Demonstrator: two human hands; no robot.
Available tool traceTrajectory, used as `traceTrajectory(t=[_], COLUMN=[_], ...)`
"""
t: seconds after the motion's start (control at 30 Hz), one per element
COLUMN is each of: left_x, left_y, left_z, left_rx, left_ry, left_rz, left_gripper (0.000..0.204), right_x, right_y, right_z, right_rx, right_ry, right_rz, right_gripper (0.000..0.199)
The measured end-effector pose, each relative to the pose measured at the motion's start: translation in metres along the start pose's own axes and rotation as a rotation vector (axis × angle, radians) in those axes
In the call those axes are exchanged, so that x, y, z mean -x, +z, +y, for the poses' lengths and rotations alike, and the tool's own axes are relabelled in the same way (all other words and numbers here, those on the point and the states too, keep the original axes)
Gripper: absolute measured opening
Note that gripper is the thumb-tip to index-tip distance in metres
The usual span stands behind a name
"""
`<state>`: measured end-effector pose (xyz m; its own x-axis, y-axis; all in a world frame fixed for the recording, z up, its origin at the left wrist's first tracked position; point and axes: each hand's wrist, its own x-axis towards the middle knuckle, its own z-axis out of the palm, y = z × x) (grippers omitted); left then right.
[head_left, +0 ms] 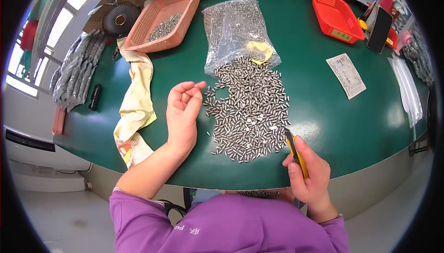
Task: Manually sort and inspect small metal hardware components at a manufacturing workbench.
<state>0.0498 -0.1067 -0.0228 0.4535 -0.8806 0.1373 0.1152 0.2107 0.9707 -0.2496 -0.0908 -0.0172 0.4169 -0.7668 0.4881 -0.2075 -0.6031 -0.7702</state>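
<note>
Many small shiny metal pins (249,109) lie in a loose pile on the green table, spilling from the mouth of a large clear plastic bag (231,26) that holds more of them. A few white bits show among the pins. My left hand (183,109) is beside the pile's left edge, its fingers curled in; whatever they may hold is hidden. In my right hand (311,170) is a yellow and black utility knife (297,153), its tip at the pile's right edge. A yellow slip (260,52) lies at the bag's mouth.
A pink basket (185,22) with more pins stands far left near a black fan (121,18). Left also lie a patterned cloth (137,91), grey packets (76,68) and a black marker (95,97). Right: a red basket (330,10), printed paper (346,75), phone (379,30).
</note>
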Motion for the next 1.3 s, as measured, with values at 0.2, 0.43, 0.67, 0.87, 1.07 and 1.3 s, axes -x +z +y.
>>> traceTrajectory(t=[0.2, 0.43, 0.67, 0.87, 1.07, 1.3], left_x=[-0.007, -0.015, 0.048, 0.036, 0.066, 0.085], left_y=[-0.006, -0.027, -0.116, -0.091, -0.033, -0.022], left_z=[0.009, 0.029, 0.149, 0.103, 0.075, 0.039], left_rx=[0.173, 0.552, 1.531, 1.383, -0.127, -0.821], left_ry=[-0.08, -0.19, 0.601, 0.229, 0.177, 0.319], left_rz=[-0.003, -0.205, -0.44, -0.232, -0.263, -0.317], left_gripper=[0.032, 0.032, 0.033, 0.013, 0.008, 0.02], right_x=[0.0, 0.003, 0.006, 0.004, 0.001, 0.004], right_y=[0.001, 0.004, 0.001, 0.008, 0.007, 0.004], right_z=[0.001, 0.0, -0.004, -0.002, 0.001, 0.002], right_rx=[0.001, -0.006, 0.05, 0.047, 0.048, 0.008], right_ry=[-0.005, -0.006, 0.049, 0.014, 0.013, -0.006], right_rz=[0.009, 0.019, 0.026, 0.086, 0.078, 0.047], right_gripper=[0.053, 0.052, 0.054, 0.055, 0.053, 0.054])
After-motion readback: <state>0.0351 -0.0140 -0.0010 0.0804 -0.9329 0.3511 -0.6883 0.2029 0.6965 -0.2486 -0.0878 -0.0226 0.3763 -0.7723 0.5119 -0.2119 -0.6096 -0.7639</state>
